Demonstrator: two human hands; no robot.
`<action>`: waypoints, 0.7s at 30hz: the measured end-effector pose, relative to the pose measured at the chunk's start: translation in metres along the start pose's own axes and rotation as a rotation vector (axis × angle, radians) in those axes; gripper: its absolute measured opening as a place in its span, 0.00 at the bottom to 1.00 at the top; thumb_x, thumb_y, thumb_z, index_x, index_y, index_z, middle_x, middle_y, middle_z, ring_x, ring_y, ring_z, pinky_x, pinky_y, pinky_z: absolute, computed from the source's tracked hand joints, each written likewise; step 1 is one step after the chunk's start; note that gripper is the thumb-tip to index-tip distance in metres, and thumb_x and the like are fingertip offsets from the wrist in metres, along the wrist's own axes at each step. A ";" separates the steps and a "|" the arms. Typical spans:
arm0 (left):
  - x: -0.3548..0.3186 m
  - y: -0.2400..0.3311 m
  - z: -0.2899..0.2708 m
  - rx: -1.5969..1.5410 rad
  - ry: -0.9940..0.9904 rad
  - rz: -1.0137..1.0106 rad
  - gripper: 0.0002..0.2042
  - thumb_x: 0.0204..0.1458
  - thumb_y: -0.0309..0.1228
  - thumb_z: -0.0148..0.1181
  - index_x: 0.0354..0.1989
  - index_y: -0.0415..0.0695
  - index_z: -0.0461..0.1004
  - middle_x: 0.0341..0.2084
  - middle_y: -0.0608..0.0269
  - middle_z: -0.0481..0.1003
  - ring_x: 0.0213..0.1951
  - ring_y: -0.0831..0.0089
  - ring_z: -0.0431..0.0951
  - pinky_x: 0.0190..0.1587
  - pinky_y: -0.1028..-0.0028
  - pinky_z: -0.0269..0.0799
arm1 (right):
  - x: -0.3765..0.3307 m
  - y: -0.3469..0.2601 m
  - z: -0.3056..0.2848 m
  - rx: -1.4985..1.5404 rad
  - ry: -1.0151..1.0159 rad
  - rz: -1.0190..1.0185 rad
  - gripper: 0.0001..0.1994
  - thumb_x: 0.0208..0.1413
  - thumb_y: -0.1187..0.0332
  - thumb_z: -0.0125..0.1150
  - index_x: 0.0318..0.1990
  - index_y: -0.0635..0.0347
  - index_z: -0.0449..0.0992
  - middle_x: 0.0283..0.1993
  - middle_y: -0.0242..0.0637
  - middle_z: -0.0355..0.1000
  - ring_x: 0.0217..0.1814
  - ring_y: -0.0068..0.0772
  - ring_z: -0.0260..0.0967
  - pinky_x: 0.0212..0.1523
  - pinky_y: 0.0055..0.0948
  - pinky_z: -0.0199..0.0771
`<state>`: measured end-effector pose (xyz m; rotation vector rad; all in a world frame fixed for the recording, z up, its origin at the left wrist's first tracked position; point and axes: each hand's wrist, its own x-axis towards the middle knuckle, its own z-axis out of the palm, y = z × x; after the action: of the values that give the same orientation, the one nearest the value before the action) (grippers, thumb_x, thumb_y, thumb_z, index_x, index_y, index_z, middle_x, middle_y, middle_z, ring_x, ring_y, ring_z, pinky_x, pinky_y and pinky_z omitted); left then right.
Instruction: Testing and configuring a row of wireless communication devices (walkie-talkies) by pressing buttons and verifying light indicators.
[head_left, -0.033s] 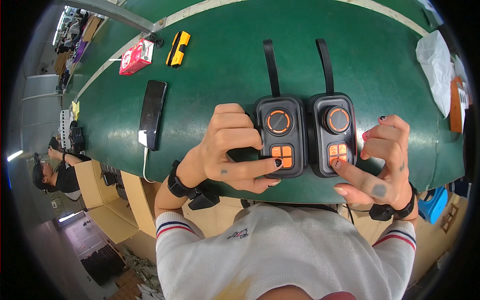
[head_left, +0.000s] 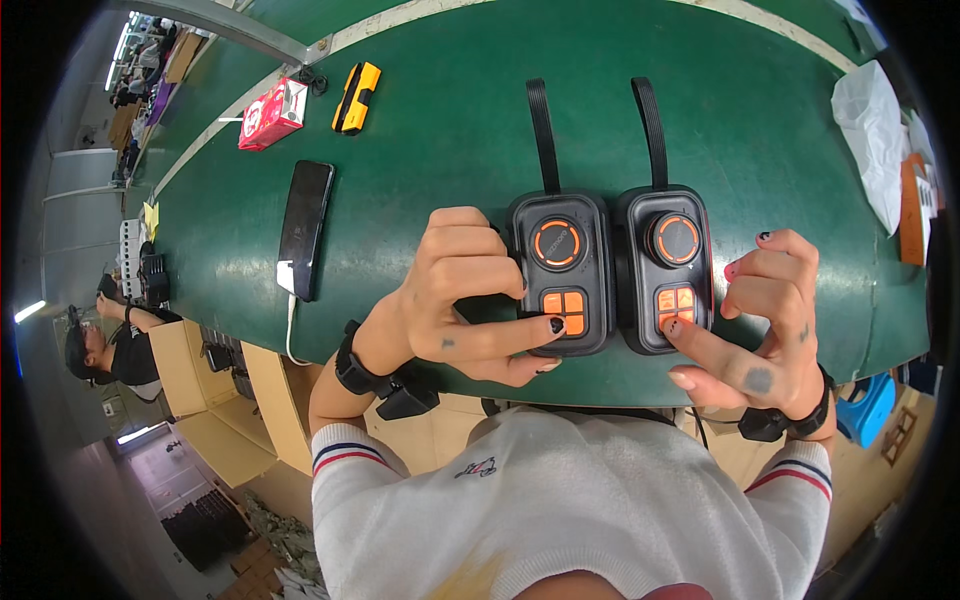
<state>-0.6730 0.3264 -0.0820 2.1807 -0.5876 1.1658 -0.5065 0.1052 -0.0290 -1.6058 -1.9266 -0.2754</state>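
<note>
Two black devices lie side by side on the green table, each with a round orange-ringed dial, several orange buttons and a black strap pointing away from me. On the left device [head_left: 558, 205], the index fingertip of my left hand [head_left: 455, 290] rests on a lower orange button. The other fingers bend beside its left edge, and the thumb is at its near edge. My right hand [head_left: 775, 325] touches a lower orange button of the right device [head_left: 640, 270] with its index fingertip. Its thumb points free below, while its other fingers curl loosely apart from the right edge. Neither hand wraps around a device.
A dark phone [head_left: 307, 225] with a white cable lies left. Behind it are a red-white carton [head_left: 273, 115] and a yellow-black object [head_left: 357, 98]. White plastic bags [head_left: 868, 140] sit far right. Left of the table are an open cardboard box [head_left: 225, 445] and another person [head_left: 130, 345].
</note>
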 end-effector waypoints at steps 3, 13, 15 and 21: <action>0.002 -0.002 0.001 0.002 -0.006 0.002 0.15 0.31 0.38 0.69 0.32 0.54 0.78 0.35 0.63 0.67 0.35 0.63 0.65 0.33 0.65 0.61 | 0.003 0.001 -0.001 -0.004 0.038 0.029 0.14 0.27 0.60 0.70 0.29 0.46 0.80 0.32 0.31 0.62 0.35 0.36 0.63 0.39 0.43 0.64; 0.004 0.000 -0.004 0.001 -0.055 -0.019 0.18 0.28 0.36 0.70 0.34 0.54 0.77 0.37 0.66 0.67 0.36 0.64 0.66 0.35 0.66 0.62 | 0.002 0.007 0.001 0.107 0.075 -0.003 0.13 0.33 0.58 0.73 0.30 0.48 0.81 0.43 0.41 0.61 0.44 0.42 0.64 0.42 0.39 0.66; 0.002 0.005 -0.005 0.010 -0.057 -0.038 0.18 0.28 0.36 0.70 0.34 0.55 0.76 0.37 0.66 0.67 0.37 0.65 0.66 0.35 0.66 0.62 | 0.003 0.002 0.004 0.208 0.020 0.115 0.15 0.34 0.57 0.74 0.31 0.50 0.81 0.53 0.50 0.59 0.53 0.50 0.63 0.50 0.44 0.67; 0.004 0.007 -0.007 -0.013 -0.076 -0.055 0.19 0.31 0.35 0.71 0.36 0.54 0.75 0.37 0.67 0.68 0.38 0.66 0.66 0.37 0.65 0.63 | 0.008 0.024 0.014 0.481 -0.147 0.204 0.37 0.34 0.58 0.77 0.56 0.49 0.67 0.61 0.59 0.50 0.59 0.60 0.58 0.57 0.48 0.65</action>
<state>-0.6797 0.3251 -0.0739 2.2245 -0.5618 1.0516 -0.4890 0.1247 -0.0411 -1.5029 -1.7411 0.3736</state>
